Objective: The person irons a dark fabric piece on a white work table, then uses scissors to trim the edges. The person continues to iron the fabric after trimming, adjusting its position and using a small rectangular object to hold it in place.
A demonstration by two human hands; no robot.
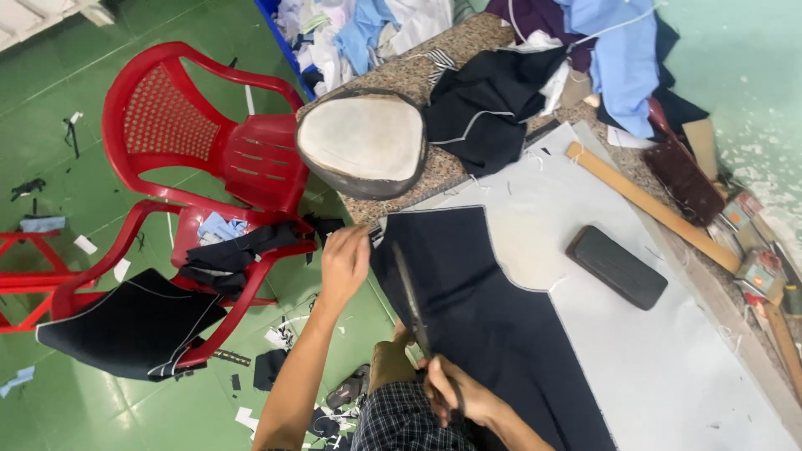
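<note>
The dark navy fabric panel (484,317) is laid flat on a pale sheet of paper (668,351) that covers the tabletop, with its long axis running from the far edge of the panel back towards the person. Along its left border a pair of long scissors (411,296) is held, blades pointing away from the body and lying nearly parallel to that axis. The right hand (455,394) is closed around the scissor handles at the near end of the panel. The left hand (344,260) is further up, at the panel's far left corner, its fingers pinched on the cloth edge there; it is the hand nearer the blade tips.

Right of the panel a dark oblong block (616,267) rests on the paper, and beyond it a long wooden ruler (647,205) lies aslant. Past the panel's far edge a rounded padded pressing form (363,142) and a heap of dark and blue cloth (535,75) are seen. Left of the panel, off the table, red plastic chairs (200,150) carry more dark pieces.
</note>
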